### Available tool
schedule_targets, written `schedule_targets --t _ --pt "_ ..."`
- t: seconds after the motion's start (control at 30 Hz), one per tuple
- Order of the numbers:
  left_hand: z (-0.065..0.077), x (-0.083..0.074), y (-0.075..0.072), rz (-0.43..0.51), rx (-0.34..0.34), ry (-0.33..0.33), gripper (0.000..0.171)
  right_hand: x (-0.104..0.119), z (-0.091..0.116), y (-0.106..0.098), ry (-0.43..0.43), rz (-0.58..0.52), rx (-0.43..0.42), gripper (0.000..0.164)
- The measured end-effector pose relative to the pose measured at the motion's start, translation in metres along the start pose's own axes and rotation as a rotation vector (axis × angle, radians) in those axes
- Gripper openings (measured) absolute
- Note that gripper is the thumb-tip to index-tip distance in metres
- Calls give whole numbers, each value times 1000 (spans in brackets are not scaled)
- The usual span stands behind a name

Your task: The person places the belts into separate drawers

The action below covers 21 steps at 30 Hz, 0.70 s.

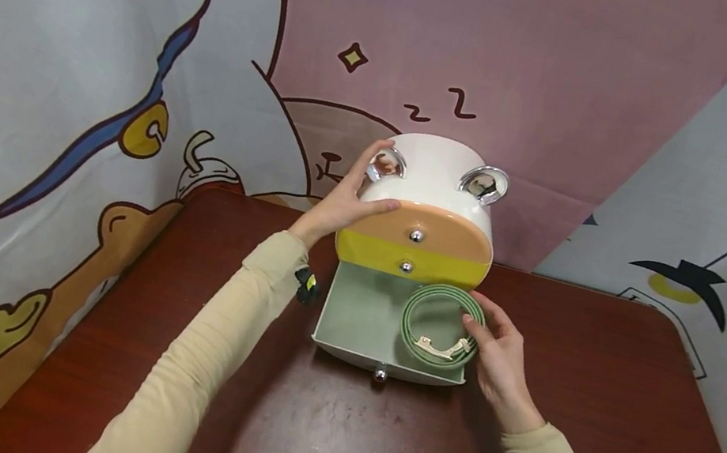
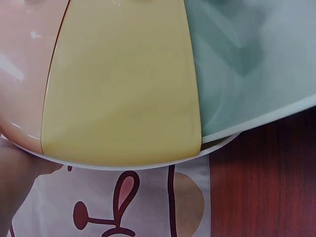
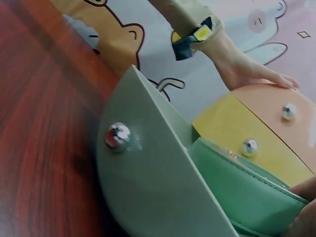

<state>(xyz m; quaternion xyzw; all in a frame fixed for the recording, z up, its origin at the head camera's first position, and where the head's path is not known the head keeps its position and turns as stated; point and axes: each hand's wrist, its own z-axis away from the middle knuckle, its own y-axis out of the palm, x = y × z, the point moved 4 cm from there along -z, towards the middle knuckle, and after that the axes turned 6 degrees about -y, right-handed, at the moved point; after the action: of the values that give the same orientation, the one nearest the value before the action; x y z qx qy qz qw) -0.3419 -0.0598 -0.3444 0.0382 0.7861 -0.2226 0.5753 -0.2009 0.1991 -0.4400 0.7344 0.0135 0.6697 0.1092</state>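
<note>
A small white storage box [image 1: 434, 166] with silver ear-like knobs stands on the table. My left hand [image 1: 347, 204] rests on its upper left side, thumb along the front edge and fingers by the left silver ear [image 1: 387, 164]. The lowest drawer, pale green [image 1: 357, 310], is pulled out. Over its right part is a coiled green belt [image 1: 409, 330] with a light gold buckle [image 1: 435, 349]. My right hand [image 1: 501, 362] pinches the belt's right side between thumb and fingers. In the right wrist view the belt [image 3: 242, 190] is partly inside the drawer.
An orange drawer [image 1: 385, 224] and a yellow drawer [image 1: 370, 252], each with a silver knob, are closed above the green one. The reddish-brown table [image 1: 246, 239] meets cartoon-printed cloth [image 1: 538, 87] at the back and sides.
</note>
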Motion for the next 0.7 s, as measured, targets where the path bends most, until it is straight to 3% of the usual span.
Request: schedule_targets --t 0.17,0.5,0.7 --pt "1 0 0 2 -5 16 89 -3 -2 13 2 35 37 45" --pt "1 0 0 0 -8 22 89 -15 -4 30 76 -33 46 46" --pt "14 -26 0 5 15 -24 89 -27 -4 39 109 -12 66 46"
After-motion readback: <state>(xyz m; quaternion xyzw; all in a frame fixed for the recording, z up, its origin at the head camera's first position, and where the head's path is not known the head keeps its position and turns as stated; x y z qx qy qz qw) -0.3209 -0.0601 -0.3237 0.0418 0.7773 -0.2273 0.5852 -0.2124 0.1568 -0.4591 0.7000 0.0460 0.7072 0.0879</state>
